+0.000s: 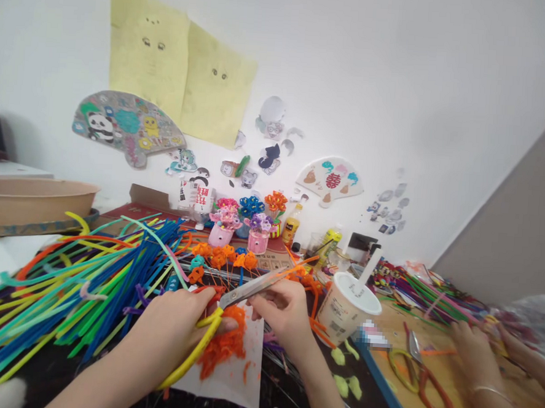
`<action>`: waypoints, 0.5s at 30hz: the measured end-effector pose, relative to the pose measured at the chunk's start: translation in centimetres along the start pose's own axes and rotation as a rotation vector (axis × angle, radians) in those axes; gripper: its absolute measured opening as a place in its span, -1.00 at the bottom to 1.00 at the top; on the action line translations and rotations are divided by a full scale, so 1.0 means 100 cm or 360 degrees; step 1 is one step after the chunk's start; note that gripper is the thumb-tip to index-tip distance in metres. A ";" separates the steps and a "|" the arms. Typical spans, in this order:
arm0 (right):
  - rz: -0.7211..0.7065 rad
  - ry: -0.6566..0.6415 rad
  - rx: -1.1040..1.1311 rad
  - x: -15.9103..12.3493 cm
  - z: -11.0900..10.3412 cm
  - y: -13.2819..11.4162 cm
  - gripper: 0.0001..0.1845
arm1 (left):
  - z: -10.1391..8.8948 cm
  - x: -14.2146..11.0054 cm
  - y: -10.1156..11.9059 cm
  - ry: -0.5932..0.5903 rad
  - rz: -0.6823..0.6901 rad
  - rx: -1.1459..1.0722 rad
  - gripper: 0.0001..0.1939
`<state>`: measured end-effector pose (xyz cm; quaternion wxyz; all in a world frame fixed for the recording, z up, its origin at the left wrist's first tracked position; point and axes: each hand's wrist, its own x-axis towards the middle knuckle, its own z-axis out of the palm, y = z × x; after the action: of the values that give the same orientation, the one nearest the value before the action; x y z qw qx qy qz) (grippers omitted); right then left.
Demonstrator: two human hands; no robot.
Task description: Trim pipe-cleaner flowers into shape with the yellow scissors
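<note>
My left hand (168,324) is closed around the yellow-handled scissors (244,290), whose blades point up and to the right. My right hand (286,315) is curled with its fingertips pinched just under the blades; what they hold is hidden. Thin orange pipe cleaners (303,264) cross near the blade tips. Below both hands, a heap of orange fuzz (224,349) lies on a white sheet of paper (237,391). Behind them are fluffy orange pipe-cleaner pieces (220,256).
Many coloured pipe cleaners (106,280) spread across the left. A lidded paper cup (346,310) with a straw stands right of my hand. Pipe-cleaner flower pots (257,240) and bottles line the wall. At right, another person's hands (475,358) work near orange-and-yellow-handled scissors (427,386).
</note>
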<state>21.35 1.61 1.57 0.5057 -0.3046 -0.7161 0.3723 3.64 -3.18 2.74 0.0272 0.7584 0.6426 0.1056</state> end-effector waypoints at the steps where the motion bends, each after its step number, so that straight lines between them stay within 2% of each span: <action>1: -0.0011 0.0004 -0.0026 0.000 0.000 0.000 -0.86 | -0.001 0.000 0.000 0.0001 -0.0001 0.0014 -0.62; 15: -0.0153 0.0020 -0.0272 0.001 -0.003 -0.001 -0.75 | -0.001 0.000 0.000 -0.0051 0.0003 0.0070 -0.55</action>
<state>21.58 1.69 1.71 0.4996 -0.3143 -0.7559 0.2833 3.66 -3.17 2.84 0.0207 0.7611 0.6435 0.0794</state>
